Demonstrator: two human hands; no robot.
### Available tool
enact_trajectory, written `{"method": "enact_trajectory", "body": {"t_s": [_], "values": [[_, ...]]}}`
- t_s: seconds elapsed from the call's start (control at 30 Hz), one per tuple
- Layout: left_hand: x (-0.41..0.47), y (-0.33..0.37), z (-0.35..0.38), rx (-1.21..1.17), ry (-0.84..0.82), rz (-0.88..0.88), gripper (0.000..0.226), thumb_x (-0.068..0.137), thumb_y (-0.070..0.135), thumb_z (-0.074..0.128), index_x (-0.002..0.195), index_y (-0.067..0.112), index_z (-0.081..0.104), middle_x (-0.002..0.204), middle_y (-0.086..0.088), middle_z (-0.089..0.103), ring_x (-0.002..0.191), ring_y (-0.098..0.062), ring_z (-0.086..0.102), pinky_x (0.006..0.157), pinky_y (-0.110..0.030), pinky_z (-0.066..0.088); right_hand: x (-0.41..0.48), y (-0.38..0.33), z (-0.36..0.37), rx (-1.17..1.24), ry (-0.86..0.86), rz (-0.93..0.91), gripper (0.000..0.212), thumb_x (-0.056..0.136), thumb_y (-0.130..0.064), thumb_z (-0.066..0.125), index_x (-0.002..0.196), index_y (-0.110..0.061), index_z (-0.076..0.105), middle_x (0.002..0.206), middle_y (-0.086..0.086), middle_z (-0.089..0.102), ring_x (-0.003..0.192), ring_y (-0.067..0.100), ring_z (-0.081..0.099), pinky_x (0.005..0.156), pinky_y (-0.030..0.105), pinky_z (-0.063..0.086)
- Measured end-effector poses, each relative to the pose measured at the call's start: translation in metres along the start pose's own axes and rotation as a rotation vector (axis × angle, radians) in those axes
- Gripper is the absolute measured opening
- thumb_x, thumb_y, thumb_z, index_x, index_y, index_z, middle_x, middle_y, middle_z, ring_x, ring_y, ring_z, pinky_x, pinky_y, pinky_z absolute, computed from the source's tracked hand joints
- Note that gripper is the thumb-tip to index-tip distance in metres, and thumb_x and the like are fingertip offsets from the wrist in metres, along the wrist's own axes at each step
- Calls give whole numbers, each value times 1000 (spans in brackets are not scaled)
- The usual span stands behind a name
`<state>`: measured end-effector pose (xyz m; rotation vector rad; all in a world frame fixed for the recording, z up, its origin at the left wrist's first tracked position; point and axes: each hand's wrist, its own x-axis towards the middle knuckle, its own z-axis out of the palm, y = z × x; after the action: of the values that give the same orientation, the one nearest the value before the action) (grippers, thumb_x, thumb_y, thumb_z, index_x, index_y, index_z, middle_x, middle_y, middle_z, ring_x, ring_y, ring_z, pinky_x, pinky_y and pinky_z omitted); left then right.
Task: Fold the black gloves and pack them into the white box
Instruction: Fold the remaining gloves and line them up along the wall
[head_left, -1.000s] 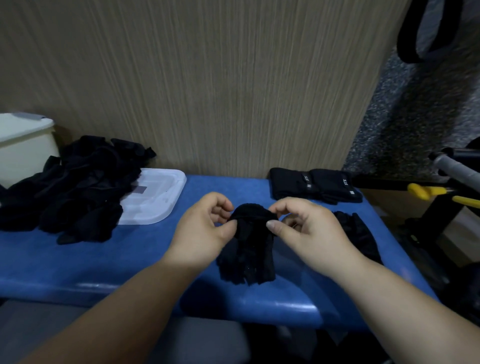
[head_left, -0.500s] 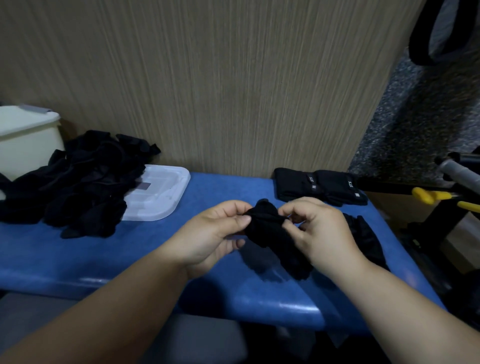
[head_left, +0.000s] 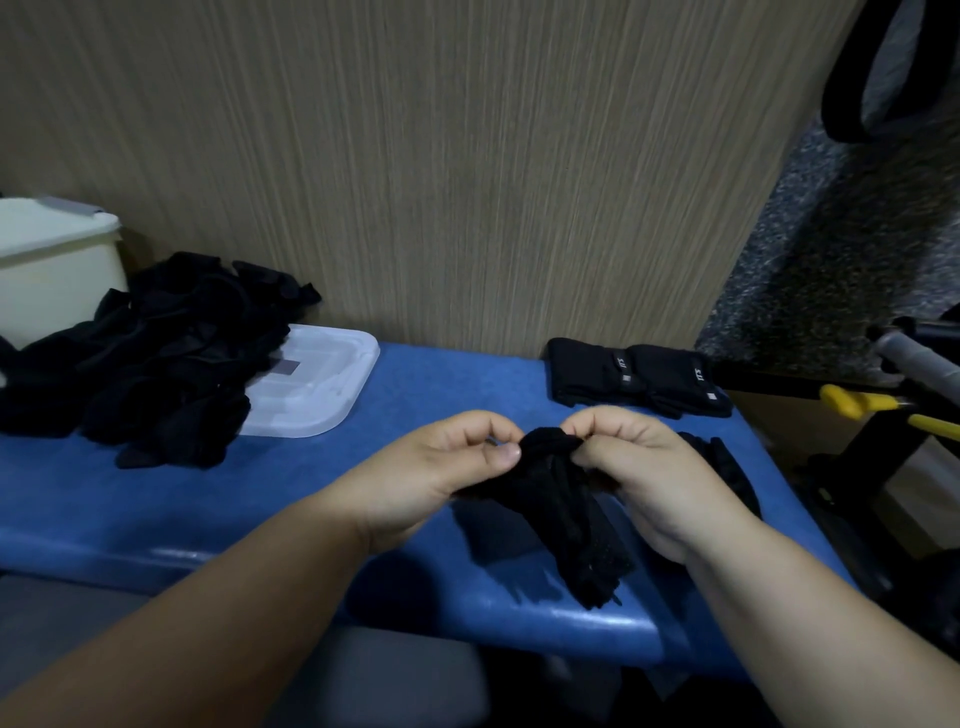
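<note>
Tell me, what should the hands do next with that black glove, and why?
Probably lay the black glove flat on the blue table and fold it in half. The left hand and right hand pinch its top end, and the rest is bunched, unlike the folded gloves by the wall.

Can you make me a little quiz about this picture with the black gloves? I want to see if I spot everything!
1. True or false: the left hand and the right hand both pinch the top of one black fabric glove.
2. The loose heap of black gloves lies: A) between the white plastic box and the clear plastic lid; B) on the floor; C) under the person's arms.
3. Fill in: the folded black gloves with small labels lie at the far ____ corner of the blue padded table.

Key: 1 true; 2 A; 3 right.
</note>
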<state>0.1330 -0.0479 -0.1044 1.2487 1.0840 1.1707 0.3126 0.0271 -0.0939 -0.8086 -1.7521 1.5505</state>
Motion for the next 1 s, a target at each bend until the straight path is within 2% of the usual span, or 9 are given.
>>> {"method": "enact_trajectory", "body": {"t_s": [0.17, 0.27, 0.53, 0.67, 0.73, 0.8, 0.87, 0.93, 1.0], "values": [[-2, 2, 0, 41, -12, -12, 15, 83, 30, 57, 74, 25, 68, 73, 6, 59, 74, -8, 52, 76, -24, 39, -3, -5, 3, 89, -77, 79, 21, 62, -9, 51, 61, -18, 70, 65, 8, 60, 62, 18, 52, 61, 30, 39], [-3, 2, 2, 45, -31, -18, 25, 84, 33, 54, 63, 27, 65, 66, 10, 56, 67, -3, 50, 70, -20, 39, -6, -9, 1, 104, -133, 102, 19, 65, -13, 48, 58, -14, 65, 60, 6, 57, 57, 14, 53, 53, 22, 43], [0, -1, 5, -116, 4, -31, 17, 82, 31, 58, 77, 14, 57, 74, 0, 58, 71, -10, 53, 71, -24, 42, -8, -7, 2, 101, -186, 93, 20, 77, -28, 63, 64, -14, 60, 66, 10, 57, 60, 17, 52, 56, 24, 42], [4, -1, 9, -204, 78, -71, 19, 83, 25, 66, 82, 13, 52, 78, -6, 55, 70, -14, 51, 67, -26, 42, -7, -5, 2, 111, -136, 112, 20, 76, -30, 65, 65, -16, 57, 65, 7, 58, 58, 14, 53, 54, 22, 43], [5, -1, 11, -226, 118, -105, 25, 79, 25, 71, 92, 15, 51, 82, -4, 58, 75, -14, 56, 74, -29, 44, -6, -3, 2, 125, -101, 129, 20, 74, -29, 68, 69, -14, 57, 67, 9, 59, 60, 16, 54, 56, 25, 44], [6, -6, 11, -204, 123, -161, 42, 75, 34, 72, 107, 17, 50, 89, -1, 68, 86, -17, 64, 89, -37, 46, -5, -3, 2, 152, -66, 141, 24, 76, -26, 75, 74, -12, 55, 70, 11, 60, 63, 19, 55, 59, 28, 46], [6, -8, 9, -147, 101, -220, 56, 73, 40, 72, 118, 17, 50, 102, -3, 72, 100, -22, 68, 101, -45, 46, -5, -3, 2, 193, -29, 140, 21, 74, -22, 70, 74, -11, 52, 70, 12, 58, 62, 20, 55, 58, 28, 46], [6, -9, 8, -60, 67, -256, 52, 75, 39, 70, 117, 14, 55, 111, -9, 70, 108, -28, 65, 104, -53, 43, -5, -4, 1, 223, -10, 130, 18, 74, -18, 65, 71, -13, 48, 66, 10, 55, 59, 19, 53, 54, 26, 46], [7, -8, 6, -24, 70, -272, 38, 80, 33, 68, 110, 12, 60, 109, -12, 70, 106, -30, 65, 100, -50, 45, -3, -3, -1, 225, 1, 120, 21, 79, -11, 64, 70, -14, 46, 65, 8, 52, 58, 17, 50, 53, 23, 45]]}}
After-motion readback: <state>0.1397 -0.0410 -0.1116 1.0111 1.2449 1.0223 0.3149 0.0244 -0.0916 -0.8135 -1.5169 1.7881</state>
